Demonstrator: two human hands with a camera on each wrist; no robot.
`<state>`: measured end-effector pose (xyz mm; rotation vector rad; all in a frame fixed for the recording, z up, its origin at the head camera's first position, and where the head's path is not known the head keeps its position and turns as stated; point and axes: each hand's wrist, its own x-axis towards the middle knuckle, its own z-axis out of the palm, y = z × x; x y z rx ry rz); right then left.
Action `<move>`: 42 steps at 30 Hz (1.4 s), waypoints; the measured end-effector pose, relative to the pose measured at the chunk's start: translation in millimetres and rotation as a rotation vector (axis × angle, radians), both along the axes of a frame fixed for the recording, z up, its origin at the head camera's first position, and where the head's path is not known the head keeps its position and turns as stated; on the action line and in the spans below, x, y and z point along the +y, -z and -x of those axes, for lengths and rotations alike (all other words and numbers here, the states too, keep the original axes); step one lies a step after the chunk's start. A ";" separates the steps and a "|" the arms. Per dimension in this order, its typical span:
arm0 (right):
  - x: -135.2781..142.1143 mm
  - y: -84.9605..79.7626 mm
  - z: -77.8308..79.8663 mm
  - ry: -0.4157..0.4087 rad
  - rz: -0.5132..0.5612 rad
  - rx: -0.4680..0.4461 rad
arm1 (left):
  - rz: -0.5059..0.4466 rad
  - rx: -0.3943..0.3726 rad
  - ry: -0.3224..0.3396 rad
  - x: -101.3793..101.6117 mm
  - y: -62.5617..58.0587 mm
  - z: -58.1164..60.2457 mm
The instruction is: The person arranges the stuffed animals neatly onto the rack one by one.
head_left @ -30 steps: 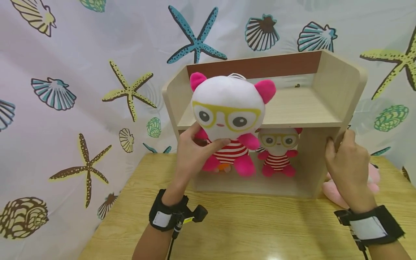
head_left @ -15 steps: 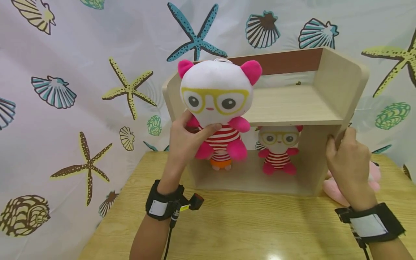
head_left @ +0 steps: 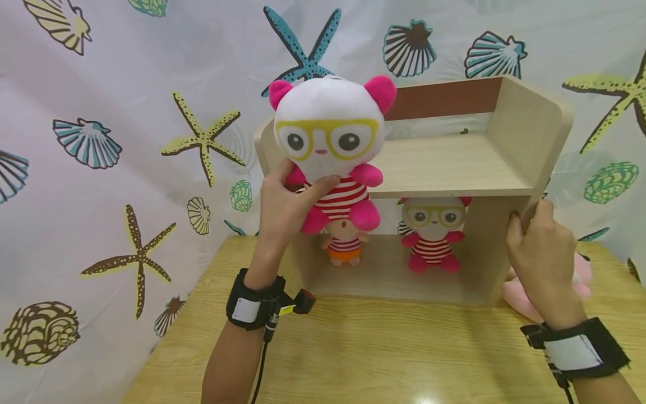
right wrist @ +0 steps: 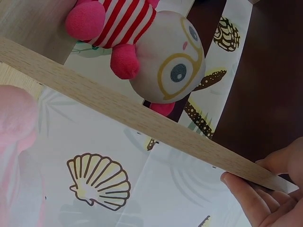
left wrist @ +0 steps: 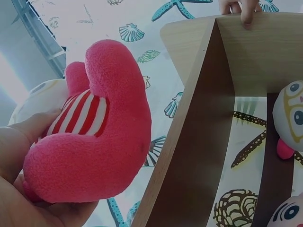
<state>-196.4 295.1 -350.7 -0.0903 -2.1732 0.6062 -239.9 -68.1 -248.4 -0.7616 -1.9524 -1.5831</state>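
Observation:
A plush panda toy [head_left: 328, 123] with pink ears, yellow glasses and a red-striped body is held up by my left hand [head_left: 285, 207], thumb across its chest. It is in front of the left part of a light wooden shelf [head_left: 454, 165]. In the left wrist view its pink legs [left wrist: 118, 156] face the camera. My right hand [head_left: 542, 252] grips the shelf's right side panel, thumb inside and fingers outside, as the right wrist view shows. A matching panda toy [head_left: 433, 235] sits in the lower compartment at right. Left of it sits a doll [head_left: 344, 247] with orange shorts, its head partly hidden.
A pink plush toy [head_left: 525, 297] lies on the wooden table [head_left: 378, 348] right of the shelf, partly behind my right hand. Behind everything hangs a white cloth [head_left: 131, 67] printed with shells and starfish.
My left hand has lifted the panda toy up and to the left, uncovering more of the doll in the lower compartment. My right hand has stayed on the side panel.

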 end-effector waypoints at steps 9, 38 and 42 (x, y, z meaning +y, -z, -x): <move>0.9 1.7 -0.5 0.008 0.001 -0.003 | -0.007 0.005 -0.032 2.9 -6.8 8.3; 0.2 -0.2 -0.4 -0.002 0.011 -0.008 | -0.070 -0.029 -0.071 12.0 -22.6 39.5; -0.5 -0.2 -0.8 -0.001 0.013 -0.008 | -0.064 -0.046 -0.089 12.2 -23.1 44.2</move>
